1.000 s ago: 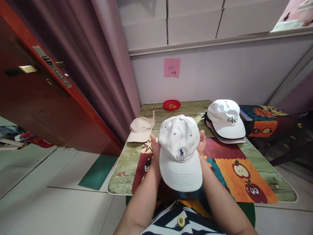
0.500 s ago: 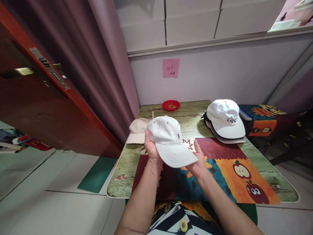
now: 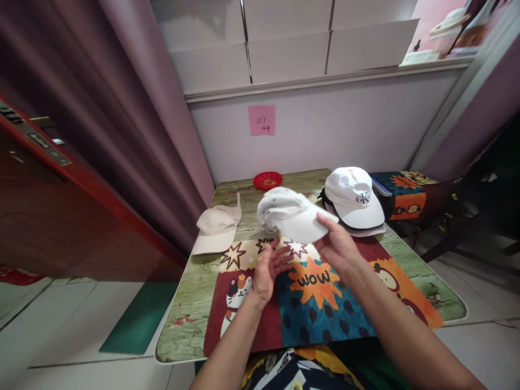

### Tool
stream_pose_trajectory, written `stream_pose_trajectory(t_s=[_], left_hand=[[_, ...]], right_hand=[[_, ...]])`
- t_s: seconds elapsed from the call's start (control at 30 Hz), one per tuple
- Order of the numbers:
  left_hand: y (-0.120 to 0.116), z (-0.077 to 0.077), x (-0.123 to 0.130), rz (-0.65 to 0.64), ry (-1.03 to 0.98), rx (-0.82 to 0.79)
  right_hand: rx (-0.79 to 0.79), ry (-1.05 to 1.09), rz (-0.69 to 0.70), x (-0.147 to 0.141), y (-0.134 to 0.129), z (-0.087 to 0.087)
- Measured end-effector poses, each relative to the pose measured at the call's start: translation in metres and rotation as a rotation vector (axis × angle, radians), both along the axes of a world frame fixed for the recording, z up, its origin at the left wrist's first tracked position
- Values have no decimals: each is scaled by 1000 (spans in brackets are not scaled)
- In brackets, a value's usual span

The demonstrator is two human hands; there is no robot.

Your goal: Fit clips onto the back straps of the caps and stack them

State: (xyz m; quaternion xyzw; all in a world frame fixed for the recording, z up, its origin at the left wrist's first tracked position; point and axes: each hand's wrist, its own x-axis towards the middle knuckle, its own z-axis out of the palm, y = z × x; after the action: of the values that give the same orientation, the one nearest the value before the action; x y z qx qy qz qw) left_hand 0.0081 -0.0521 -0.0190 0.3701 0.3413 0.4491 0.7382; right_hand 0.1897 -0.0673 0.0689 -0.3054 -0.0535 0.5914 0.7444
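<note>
A white baseball cap (image 3: 290,214) is held above the table by its brim, which my right hand (image 3: 339,244) pinches at the right end. The cap is tilted, its crown to the left and slightly blurred. Below the crown, my left hand (image 3: 270,268) is open with fingers spread, apart from the cap. A beige baseball cap (image 3: 219,225) lies at the table's left side, its strap sticking up. To the right, a white cap with a "CK" logo (image 3: 353,195) tops a stack of darker caps.
The wood-patterned table (image 3: 182,314) carries a colourful mat (image 3: 252,325). A red scalloped dish (image 3: 267,180) sits at the back edge. A pink note (image 3: 262,120) is on the wall. A wooden door (image 3: 81,227) and purple curtain (image 3: 162,135) stand left.
My left hand has let go of the white cap and dropped below it. My right hand now grips the brim, and the cap has tipped over sideways. The view has shifted right.
</note>
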Motion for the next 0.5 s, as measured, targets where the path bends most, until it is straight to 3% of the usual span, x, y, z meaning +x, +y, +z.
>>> stream_pose_trajectory(t_s=[0.13, 0.2, 0.27, 0.37, 0.5], left_hand=[[-10, -41, -2, 11, 518, 332], [-10, -46, -3, -24, 626, 430], [-9, -45, -3, -38, 671, 474], [-9, -39, -2, -29, 704, 510], [-9, -38, 0, -30, 733, 549]], right_hand=[[115, -131, -198, 60, 37, 53], [246, -173, -279, 91, 52, 70], [293, -194, -365, 121, 64, 72], [148, -170, -566, 153, 71, 42], [-184, -108, -650, 171, 64, -29]])
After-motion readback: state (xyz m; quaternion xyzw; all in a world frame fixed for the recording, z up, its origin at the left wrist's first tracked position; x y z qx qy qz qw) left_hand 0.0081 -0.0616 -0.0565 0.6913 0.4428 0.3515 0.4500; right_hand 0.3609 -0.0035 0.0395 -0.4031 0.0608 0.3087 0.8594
